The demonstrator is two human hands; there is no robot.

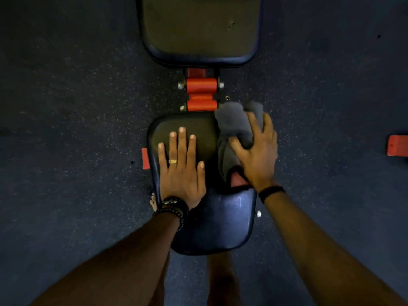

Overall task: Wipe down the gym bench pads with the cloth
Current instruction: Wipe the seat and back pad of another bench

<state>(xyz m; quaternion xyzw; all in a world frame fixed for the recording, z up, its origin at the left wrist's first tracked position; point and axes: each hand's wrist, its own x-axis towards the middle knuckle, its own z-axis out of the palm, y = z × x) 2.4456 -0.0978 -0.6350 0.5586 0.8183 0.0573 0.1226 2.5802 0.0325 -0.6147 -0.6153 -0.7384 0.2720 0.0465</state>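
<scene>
A black padded seat pad (216, 219) of a gym bench lies right below me. Beyond it, across a red hinge, is the longer back pad (199, 29). My left hand (181, 166) lies flat on the left half of the seat pad, fingers straight. A bunched grey cloth (233, 124) covers the pad's far right corner and right edge. My right hand (257, 151) grips the cloth from above, with fingers and thumb curled into its folds.
The red frame joint with bolts (201, 91) links the two pads. Dark speckled rubber floor (77, 107) surrounds the bench. A red part (397, 145) shows at the right edge, and a red tab (145, 159) sticks out at the seat's left side.
</scene>
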